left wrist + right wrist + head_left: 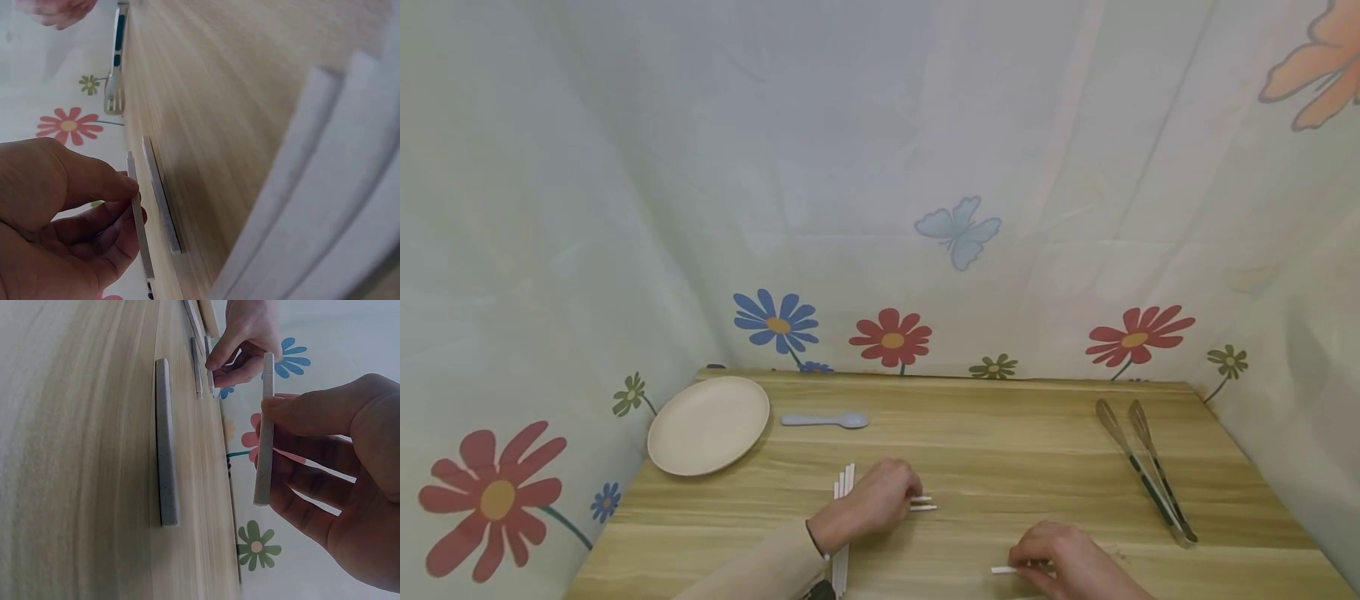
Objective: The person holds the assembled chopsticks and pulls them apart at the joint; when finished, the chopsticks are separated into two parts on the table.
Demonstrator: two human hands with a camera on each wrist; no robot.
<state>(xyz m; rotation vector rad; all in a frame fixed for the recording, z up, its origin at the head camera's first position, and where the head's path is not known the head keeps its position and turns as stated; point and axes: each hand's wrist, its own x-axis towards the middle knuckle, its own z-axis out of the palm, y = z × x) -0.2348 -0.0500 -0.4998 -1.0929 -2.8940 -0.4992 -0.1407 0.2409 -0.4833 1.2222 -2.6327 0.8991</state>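
Note:
My left hand [883, 493] pinches a short white stick [142, 237] between thumb and fingers. Beside it, a second short stick [161, 194] lies on the wooden table. Under the left wrist runs a bundle of longer white sticks [844, 479], side by side and partly hidden by the arm. Nearer the front edge, my right hand [1063, 554] holds another short white stick [265, 456] by thumb and fingertips, raised off the table. Below that hand, one more short stick [165, 444] lies flat on the wood.
A cream plate [709, 427] stands at the back left of the table [985, 433]. To its right lies a pale blue spoon [823, 420]. Metal tongs [1150, 475] with dark green grips lie spread at the right. A flower-printed curtain [850, 167] encloses the back and sides.

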